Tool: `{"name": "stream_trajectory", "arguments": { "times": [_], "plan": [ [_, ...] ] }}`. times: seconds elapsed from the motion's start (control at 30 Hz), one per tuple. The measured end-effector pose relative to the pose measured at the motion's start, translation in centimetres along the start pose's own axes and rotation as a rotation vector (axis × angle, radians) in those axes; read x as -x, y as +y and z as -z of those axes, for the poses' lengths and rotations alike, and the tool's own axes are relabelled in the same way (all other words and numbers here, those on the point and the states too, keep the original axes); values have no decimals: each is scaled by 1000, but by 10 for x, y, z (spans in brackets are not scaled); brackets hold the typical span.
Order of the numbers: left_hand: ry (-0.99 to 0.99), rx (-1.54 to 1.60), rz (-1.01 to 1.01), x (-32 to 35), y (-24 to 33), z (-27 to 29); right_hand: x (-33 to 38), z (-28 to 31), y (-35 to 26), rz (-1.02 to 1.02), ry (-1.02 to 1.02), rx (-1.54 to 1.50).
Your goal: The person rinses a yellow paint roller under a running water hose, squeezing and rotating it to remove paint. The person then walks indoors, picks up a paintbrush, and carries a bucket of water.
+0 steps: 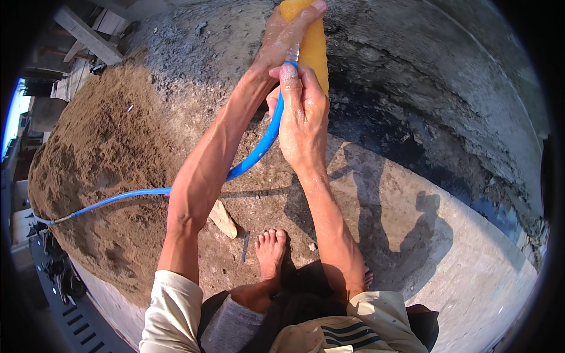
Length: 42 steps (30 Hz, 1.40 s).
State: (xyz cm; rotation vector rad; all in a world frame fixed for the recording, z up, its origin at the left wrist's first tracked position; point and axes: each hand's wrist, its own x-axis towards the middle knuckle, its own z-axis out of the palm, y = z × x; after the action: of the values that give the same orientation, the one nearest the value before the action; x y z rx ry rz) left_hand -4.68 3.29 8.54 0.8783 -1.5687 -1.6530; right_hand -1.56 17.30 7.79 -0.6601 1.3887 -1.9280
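A long yellow sponge-like slab (315, 50) is upright at the top of the view. My left hand (290, 30) is wet and closed on its upper left part, with the thumb along its face. Just below, my right hand (301, 109) grips the end of a blue hose (259, 152), thumb pressed near its mouth. Clear water runs from the hose onto the slab beside my left hand. The fingers behind the slab are partly hidden.
A heap of brown sand (100, 170) lies on the left, with the hose trailing across it. At right, a dark wet trench (382, 132) runs below a grey concrete wall (471, 53). A pale flat piece (223, 219) lies near my bare foot (271, 253).
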Motion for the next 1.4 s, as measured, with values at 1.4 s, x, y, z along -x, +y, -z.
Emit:
{"name": "stream_trajectory", "arguments": {
  "times": [1.4],
  "plan": [
    [-9, 179, -217, -13, -3, -3, 28, 33, 76, -241, 99, 98]
  ]
}}
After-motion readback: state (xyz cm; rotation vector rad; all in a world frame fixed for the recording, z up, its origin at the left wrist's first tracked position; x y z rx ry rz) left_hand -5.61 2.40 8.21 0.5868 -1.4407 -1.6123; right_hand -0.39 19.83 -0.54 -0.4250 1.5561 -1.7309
